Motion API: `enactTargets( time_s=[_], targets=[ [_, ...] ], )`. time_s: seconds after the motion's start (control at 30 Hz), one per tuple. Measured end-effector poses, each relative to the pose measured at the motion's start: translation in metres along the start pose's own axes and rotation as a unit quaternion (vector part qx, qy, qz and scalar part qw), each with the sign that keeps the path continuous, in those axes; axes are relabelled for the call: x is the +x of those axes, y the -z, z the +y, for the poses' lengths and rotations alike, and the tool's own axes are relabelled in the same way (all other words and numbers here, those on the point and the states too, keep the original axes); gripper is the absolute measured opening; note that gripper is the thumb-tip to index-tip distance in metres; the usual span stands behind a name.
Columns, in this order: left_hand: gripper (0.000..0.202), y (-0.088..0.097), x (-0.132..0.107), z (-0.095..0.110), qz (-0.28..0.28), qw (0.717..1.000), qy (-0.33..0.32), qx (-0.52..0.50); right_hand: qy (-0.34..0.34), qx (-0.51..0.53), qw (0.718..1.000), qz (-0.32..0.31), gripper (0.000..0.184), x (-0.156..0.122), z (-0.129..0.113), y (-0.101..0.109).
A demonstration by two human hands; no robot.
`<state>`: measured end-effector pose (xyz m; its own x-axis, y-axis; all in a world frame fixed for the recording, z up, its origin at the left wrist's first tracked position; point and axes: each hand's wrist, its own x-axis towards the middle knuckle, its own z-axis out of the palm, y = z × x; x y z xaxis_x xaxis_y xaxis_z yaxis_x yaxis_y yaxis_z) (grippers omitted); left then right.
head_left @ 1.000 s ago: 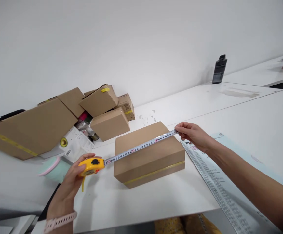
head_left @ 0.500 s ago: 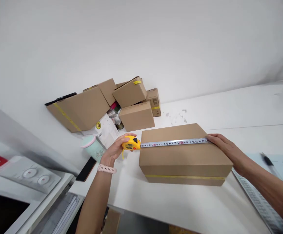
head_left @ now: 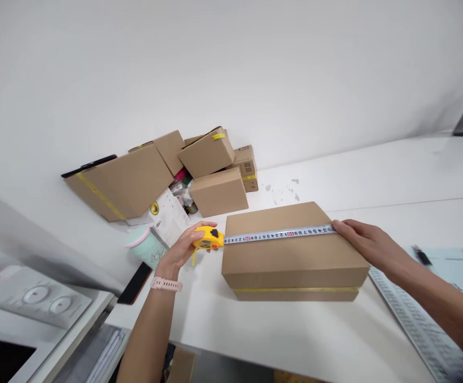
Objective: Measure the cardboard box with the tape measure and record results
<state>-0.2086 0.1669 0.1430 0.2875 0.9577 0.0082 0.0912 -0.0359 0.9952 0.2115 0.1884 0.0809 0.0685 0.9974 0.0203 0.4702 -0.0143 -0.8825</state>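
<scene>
While the blade (head_left: 279, 234) is stretched out, status:

- Landmark: brown cardboard box (head_left: 295, 260), flat on the white table (head_left: 275, 335), with a yellow strip (head_left: 295, 290) along its near side.
- Blade lies across the box top, left edge to right edge, numbers up. It sits closer to the box's far edge than to its near one.
- Left hand (head_left: 183, 247): closed around the yellow tape measure (head_left: 208, 238). The case is just off the box's left edge, at top height. Pale watch band (head_left: 166, 284) on the wrist.
- Right hand (head_left: 365, 244): at the box's right edge, fingers stretched over the blade's end and resting on the box top. Cannot tell whether it pinches the tip or only presses it down.

Around the box:
- Behind and to the left: a pile of smaller cartons (head_left: 211, 165) against the wall, plus one big flat carton (head_left: 123, 181) leaning there.
- Left, past the tape measure: mint-green cup (head_left: 143, 246) with a pink rim. A dark phone (head_left: 134, 283) lies at the table edge near it.
- Right: printed sheet (head_left: 419, 324) under the right forearm, with a black pen (head_left: 421, 255) beyond it.
- Far left, off the table: white device (head_left: 35, 298) with two round dials.
</scene>
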Motion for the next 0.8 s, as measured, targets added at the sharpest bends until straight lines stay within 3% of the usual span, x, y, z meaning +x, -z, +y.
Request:
enactTargets(
  time_s=[0.1,0.2,0.33,0.4,0.43,0.53,0.6,0.67,0.8],
  targets=[
    [0.046,-0.015,-0.012,0.019,0.012,1.0,-0.004,0.02,0.006,-0.007,1.0,0.005,0.048,0.002,0.001,0.004],
    [0.047,-0.043,-0.037,0.041,0.005,0.999,0.006,0.048,0.041,0.056,0.997,0.018,0.046,0.005,-0.008,0.011],
    [0.062,-0.098,-0.078,0.05,-0.099,0.992,0.076,0.037,0.093,0.064,0.993,0.024,0.044,0.021,-0.04,0.017],
    [0.061,-0.131,-0.091,0.038,-0.165,0.981,0.097,0.026,0.127,0.036,0.991,-0.036,0.042,0.037,-0.058,0.012],
    [0.054,-0.148,-0.094,0.028,-0.17,0.98,0.096,0.026,0.139,0.023,0.987,-0.078,0.04,0.047,-0.065,0.008],
    [0.071,-0.196,-0.086,-0.008,-0.14,0.978,0.104,-0.116,0.145,-0.007,0.974,-0.174,0.038,0.077,-0.077,-0.011],
    [0.08,-0.22,-0.074,-0.028,-0.066,0.966,0.109,-0.224,0.131,-0.024,0.972,-0.194,0.038,0.092,-0.078,-0.023],
    [0.078,-0.238,-0.063,-0.039,-0.018,0.953,0.085,-0.29,0.118,-0.034,0.972,-0.202,0.039,0.101,-0.076,-0.032],
    [0.068,-0.255,-0.059,-0.043,0.009,0.939,0.063,-0.338,0.12,-0.03,0.967,-0.222,0.042,0.1,-0.07,-0.037]
  ],
)
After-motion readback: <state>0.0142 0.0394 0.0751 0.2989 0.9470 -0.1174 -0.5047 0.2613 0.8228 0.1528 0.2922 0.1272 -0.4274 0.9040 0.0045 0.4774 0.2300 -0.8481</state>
